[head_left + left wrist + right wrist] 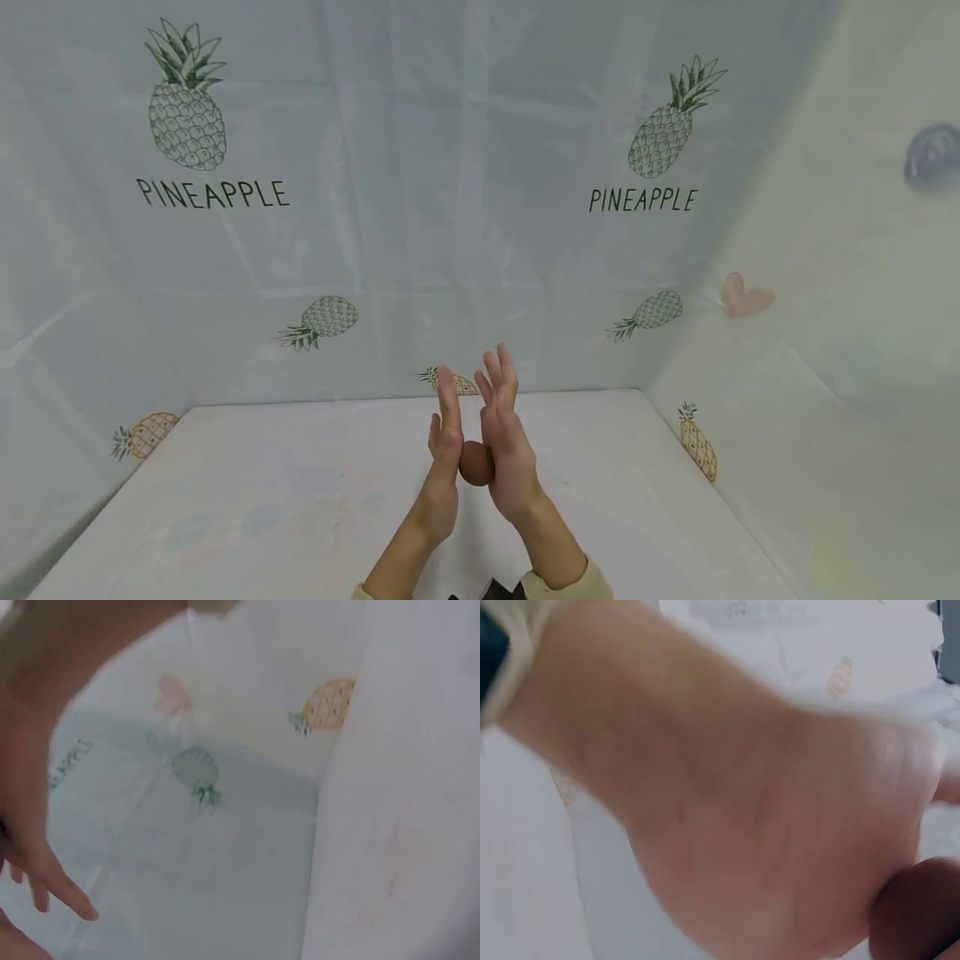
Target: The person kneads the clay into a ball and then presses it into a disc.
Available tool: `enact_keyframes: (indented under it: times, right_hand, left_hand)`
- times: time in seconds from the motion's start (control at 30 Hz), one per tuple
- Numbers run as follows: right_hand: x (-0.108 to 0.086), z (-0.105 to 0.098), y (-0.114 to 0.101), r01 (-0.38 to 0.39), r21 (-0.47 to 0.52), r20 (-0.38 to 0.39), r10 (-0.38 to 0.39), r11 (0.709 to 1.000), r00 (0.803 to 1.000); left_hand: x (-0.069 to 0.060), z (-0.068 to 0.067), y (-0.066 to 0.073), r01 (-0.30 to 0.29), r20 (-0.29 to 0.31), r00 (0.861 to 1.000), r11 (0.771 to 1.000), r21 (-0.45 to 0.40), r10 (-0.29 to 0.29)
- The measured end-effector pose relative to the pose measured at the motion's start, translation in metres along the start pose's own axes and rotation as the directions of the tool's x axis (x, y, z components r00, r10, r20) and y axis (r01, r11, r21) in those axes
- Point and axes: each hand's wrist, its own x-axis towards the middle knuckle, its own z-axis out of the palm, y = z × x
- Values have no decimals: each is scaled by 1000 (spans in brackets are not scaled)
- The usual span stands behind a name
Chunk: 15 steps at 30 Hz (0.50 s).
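The brown ball (477, 463) sat low between two palms, and a drop looked the likeliest mishap: no finger curled beneath it, so only pressure from both sides seemed to hold it up. Had either palm eased away, or had one slid past the other, the ball could have slipped out and fallen to the tabletop (262, 467), which spread out below it. Pressing too hard might have squashed the ball if it was soft, or shot it out if it was firm and smooth; its firmness could not be judged from these views. Its place near the heels of the hands added to the risk, as the fingers reached well beyond it and gave no support. As for pose, the left hand (447, 437) stood to the left of the ball and the right hand (510, 450) to the right, palms facing each other, kept apart by the ball and both touching it. The fingers were extended, pointing up and away past the ball, with the right hand's spread somewhat. Both forearms rose toward the ball from the near side, converging on it, with a pale sleeve (573, 583) around the right one.
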Motion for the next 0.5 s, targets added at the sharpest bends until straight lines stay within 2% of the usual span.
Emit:
enact_keyframes:
  times: [0.1,0.2,0.33,0.5]
  right_hand:
    - [4,-9,4,3,-10,-44,-4,1000,999]
    - [8,-12,11,-16,-6,-46,16,1000,999]
    - [9,-6,23,-95,-22,-3,95,995,995]
    - [5,11,30,-186,-44,64,189,981,980]
  left_hand:
    - [-1,6,6,-9,35,999,1000,-22,10]
    - [-1,5,11,-11,33,999,1000,-26,11]
    - [1,-4,12,-8,-15,1000,1000,-14,8]
    - [7,-23,9,46,-91,995,998,-51,-51]
